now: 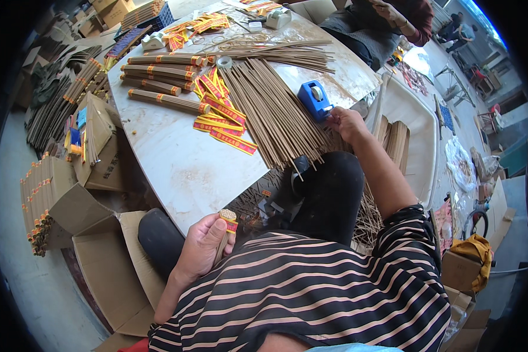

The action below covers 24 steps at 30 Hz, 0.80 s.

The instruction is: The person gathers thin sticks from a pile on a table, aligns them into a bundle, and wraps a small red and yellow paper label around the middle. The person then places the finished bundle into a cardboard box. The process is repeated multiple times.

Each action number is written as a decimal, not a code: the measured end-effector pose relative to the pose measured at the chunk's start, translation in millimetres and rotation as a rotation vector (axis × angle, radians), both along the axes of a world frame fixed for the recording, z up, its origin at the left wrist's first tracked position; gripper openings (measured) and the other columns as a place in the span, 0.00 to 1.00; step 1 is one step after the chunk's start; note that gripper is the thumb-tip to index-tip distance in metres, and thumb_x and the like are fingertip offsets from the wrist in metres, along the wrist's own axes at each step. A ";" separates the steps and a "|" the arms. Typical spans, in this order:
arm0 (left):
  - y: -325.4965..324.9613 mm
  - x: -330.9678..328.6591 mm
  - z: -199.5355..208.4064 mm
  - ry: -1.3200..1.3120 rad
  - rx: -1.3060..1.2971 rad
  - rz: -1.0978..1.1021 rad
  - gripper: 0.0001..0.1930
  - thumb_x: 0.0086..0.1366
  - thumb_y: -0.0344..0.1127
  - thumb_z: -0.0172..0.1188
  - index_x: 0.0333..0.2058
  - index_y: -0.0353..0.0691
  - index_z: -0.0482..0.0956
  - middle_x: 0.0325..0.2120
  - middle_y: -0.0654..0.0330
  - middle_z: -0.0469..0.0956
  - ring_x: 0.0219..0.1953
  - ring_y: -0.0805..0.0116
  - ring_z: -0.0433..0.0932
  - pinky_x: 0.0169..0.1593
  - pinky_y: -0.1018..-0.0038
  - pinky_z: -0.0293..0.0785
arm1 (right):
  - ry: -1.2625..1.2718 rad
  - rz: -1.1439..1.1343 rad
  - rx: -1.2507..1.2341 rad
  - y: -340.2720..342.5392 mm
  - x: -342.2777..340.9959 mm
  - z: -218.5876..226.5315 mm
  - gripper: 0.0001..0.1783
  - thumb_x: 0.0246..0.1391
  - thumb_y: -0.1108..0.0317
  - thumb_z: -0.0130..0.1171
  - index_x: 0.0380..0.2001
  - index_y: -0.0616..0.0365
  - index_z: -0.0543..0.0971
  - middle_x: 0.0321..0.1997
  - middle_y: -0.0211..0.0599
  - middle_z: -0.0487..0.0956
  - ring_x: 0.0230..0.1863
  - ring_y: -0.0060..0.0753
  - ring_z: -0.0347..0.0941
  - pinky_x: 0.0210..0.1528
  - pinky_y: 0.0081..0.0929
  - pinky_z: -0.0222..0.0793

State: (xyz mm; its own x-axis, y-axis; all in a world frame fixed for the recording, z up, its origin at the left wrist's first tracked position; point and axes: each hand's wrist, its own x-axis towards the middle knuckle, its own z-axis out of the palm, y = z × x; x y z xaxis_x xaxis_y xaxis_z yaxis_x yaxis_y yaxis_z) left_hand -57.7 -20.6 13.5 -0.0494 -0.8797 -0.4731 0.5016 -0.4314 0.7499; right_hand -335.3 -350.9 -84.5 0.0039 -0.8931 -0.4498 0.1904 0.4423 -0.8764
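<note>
My left hand (200,245) is closed around a bundle of incense sticks (228,218), held upright near my lap with its end facing up. A red and yellow paper band wraps the bundle just below that end. At the table's right side my right hand (347,124) pinches at the front end of a blue tape dispenser (315,98), where the tape comes off; the strip itself is too small to make out clearly. Loose incense sticks (270,111) lie spread beside the dispenser. Red and yellow paper labels (226,120) are scattered to their left.
Several banded incense bundles (167,101) lie on the white table (176,167). A tape roll (224,61) sits beyond them. An open cardboard box (108,264) stands at my left, a white tub (425,135) with more sticks at my right. Another person (369,29) sits across the table.
</note>
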 end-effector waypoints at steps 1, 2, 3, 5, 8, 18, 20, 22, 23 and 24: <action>-0.6 -0.8 1.0 -0.001 0.000 -0.002 0.20 0.64 0.47 0.52 0.39 0.33 0.68 0.23 0.59 0.72 0.21 0.76 0.70 0.25 0.84 0.68 | 0.016 -0.004 -0.008 0.9 0.8 0.5 0.05 0.42 0.76 0.59 0.23 0.65 0.74 0.25 0.37 0.72 0.26 0.31 0.70 0.31 0.29 0.73; -0.9 -1.4 1.5 -0.002 0.000 -0.003 0.20 0.64 0.47 0.52 0.39 0.33 0.69 0.23 0.60 0.72 0.21 0.76 0.70 0.25 0.84 0.68 | 0.025 -0.007 -0.010 0.5 1.0 0.3 0.05 0.42 0.76 0.59 0.22 0.64 0.73 0.24 0.36 0.72 0.26 0.31 0.70 0.30 0.28 0.73; -0.9 -1.8 1.0 -0.007 -0.002 0.000 0.20 0.64 0.48 0.52 0.39 0.33 0.69 0.22 0.60 0.72 0.20 0.76 0.70 0.25 0.84 0.67 | 0.034 -0.009 -0.012 -1.1 1.2 0.2 0.05 0.42 0.76 0.59 0.22 0.64 0.73 0.24 0.36 0.71 0.25 0.31 0.70 0.30 0.28 0.73; -0.5 -2.6 -0.6 -0.016 -0.008 0.004 0.20 0.64 0.48 0.52 0.39 0.33 0.69 0.22 0.60 0.72 0.20 0.77 0.69 0.24 0.84 0.67 | 0.049 -0.017 -0.015 -1.6 2.2 1.6 0.05 0.42 0.76 0.59 0.21 0.63 0.73 0.23 0.35 0.71 0.24 0.30 0.69 0.29 0.27 0.73; 1.2 -0.5 0.0 0.012 0.012 -0.015 0.19 0.66 0.45 0.50 0.41 0.31 0.68 0.24 0.62 0.71 0.22 0.79 0.67 0.27 0.86 0.64 | 0.059 -0.037 -0.019 -0.1 5.2 4.7 0.05 0.42 0.76 0.58 0.19 0.62 0.72 0.22 0.34 0.71 0.24 0.29 0.69 0.27 0.25 0.72; 7.4 -3.3 4.3 0.008 0.005 0.023 0.18 0.67 0.45 0.49 0.41 0.32 0.68 0.22 0.62 0.71 0.21 0.79 0.66 0.25 0.86 0.64 | 0.120 -0.034 -0.024 -4.7 5.9 -0.6 0.04 0.44 0.74 0.59 0.22 0.61 0.73 0.24 0.33 0.72 0.26 0.29 0.70 0.29 0.25 0.73; 9.3 -2.5 3.1 -0.006 -0.001 0.028 0.18 0.67 0.45 0.49 0.41 0.32 0.68 0.22 0.62 0.71 0.20 0.79 0.66 0.25 0.86 0.64 | 0.146 -0.035 -0.020 -4.3 7.1 -0.3 0.04 0.46 0.74 0.58 0.23 0.60 0.73 0.25 0.33 0.71 0.26 0.29 0.70 0.29 0.26 0.73; 10.5 -2.7 3.1 -0.005 -0.019 0.025 0.19 0.66 0.45 0.50 0.41 0.32 0.68 0.22 0.62 0.71 0.20 0.79 0.66 0.25 0.86 0.64 | 0.140 -0.050 -0.038 -4.3 7.0 -0.7 0.04 0.42 0.75 0.59 0.22 0.63 0.73 0.24 0.35 0.72 0.24 0.30 0.71 0.26 0.24 0.72; 11.6 -2.9 3.0 -0.005 -0.026 0.022 0.19 0.66 0.45 0.50 0.41 0.32 0.68 0.22 0.62 0.71 0.20 0.79 0.66 0.25 0.86 0.64 | 0.136 -0.058 -0.043 -4.0 6.3 -0.9 0.04 0.41 0.75 0.59 0.21 0.64 0.74 0.23 0.36 0.73 0.23 0.30 0.71 0.24 0.23 0.71; 11.7 -2.8 2.4 -0.007 -0.036 0.019 0.19 0.66 0.46 0.50 0.41 0.32 0.68 0.22 0.62 0.71 0.20 0.79 0.66 0.25 0.86 0.64 | 0.165 -0.050 -0.053 -4.2 5.3 -0.3 0.05 0.41 0.75 0.59 0.21 0.65 0.74 0.23 0.36 0.73 0.24 0.30 0.72 0.24 0.23 0.71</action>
